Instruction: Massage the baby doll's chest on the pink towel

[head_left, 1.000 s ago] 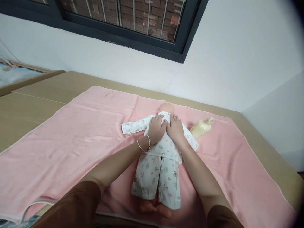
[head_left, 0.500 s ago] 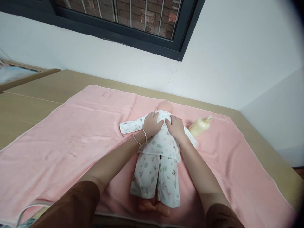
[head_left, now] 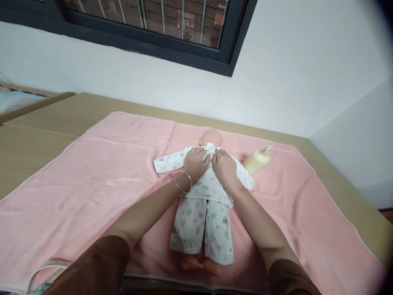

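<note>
A baby doll [head_left: 211, 137] lies stretched out, head toward the wall, no facial features showing. It wears a white printed shirt [head_left: 206, 188] and matching trousers [head_left: 188, 225]; its bare feet [head_left: 201, 265] stick out below. My left hand [head_left: 195, 163], a bangle at its wrist, presses on the left side of the shirt's upper part with fingers curled into the cloth. On the other side my right hand [head_left: 225, 167] grips the shirt likewise, thumbs close together. Between both hands the fabric is bunched up. The fingertips are partly hidden.
A pale yellow pump bottle [head_left: 257, 159] lies on its side right of the doll. Under everything spreads a pink blanket [head_left: 123, 164] on a wooden table [head_left: 46, 119]. Behind stand a white wall [head_left: 138, 78] and a dark-framed window [head_left: 196, 61].
My fingers have curled in from lying flat, and the shirt has gathered into folds between my hands near the doll's neck. The view has shifted slightly.
</note>
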{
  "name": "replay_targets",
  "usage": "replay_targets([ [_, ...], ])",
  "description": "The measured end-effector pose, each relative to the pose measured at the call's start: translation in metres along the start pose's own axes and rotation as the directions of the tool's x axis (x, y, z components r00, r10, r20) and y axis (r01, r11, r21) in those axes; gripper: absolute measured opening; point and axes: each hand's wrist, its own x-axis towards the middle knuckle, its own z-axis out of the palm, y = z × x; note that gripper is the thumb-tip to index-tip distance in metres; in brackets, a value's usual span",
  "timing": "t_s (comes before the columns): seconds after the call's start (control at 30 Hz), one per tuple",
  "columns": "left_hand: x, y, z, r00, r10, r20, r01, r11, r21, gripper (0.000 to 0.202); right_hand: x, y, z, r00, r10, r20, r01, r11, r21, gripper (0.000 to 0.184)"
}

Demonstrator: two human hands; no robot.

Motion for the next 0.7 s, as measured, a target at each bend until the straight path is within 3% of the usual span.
replay_targets([
  [0.2,0.001,-0.002,0.002,0.996,-0.089,-0.001,0.089,0.996,0.017,0.028,0.001,0.000,-0.001,0.995,0.091,0.047,-0.092,0.996,0.008,0.045],
  [0.43,0.010,-0.016,0.011,0.995,-0.046,0.093,0.058,0.990,-0.132,0.038,0.015,0.019,0.009,0.994,-0.031,0.108,0.024,0.998,0.057,0.052],
  [0.53,0.010,-0.014,0.009,0.995,-0.023,0.094,0.037,0.988,-0.151,0.036,0.012,0.014,0.005,0.994,-0.064,0.090,0.062,0.998,0.025,0.049],
  [0.7,0.003,-0.002,-0.001,0.998,0.004,0.057,-0.003,1.000,-0.024,0.024,-0.001,-0.005,-0.002,0.999,0.015,0.048,-0.011,0.996,-0.083,0.044],
])
